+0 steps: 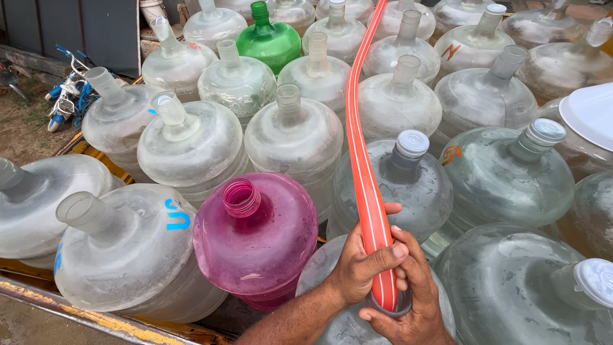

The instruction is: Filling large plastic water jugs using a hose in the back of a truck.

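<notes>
Both hands (383, 275), fingers wrapped round orange hose (364, 172) over clear jug (348, 319); pink jug (255, 236) (uncapped) looks empty.

No packages, labels, signs or screens show among the jugs (297, 137).

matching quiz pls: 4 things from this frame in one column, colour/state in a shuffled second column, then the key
Things:
1. hose
2. jug left of the hands
3. jug near the top of the stack
4. jug right of the hose

Colour or state:
A. clear, sealed with a grey cap
B. pink, neck open
C. orange with white stripes, gripped by left hand and right hand
D. green, with a green cap

Pairs: 1-C, 2-B, 3-D, 4-A
</notes>
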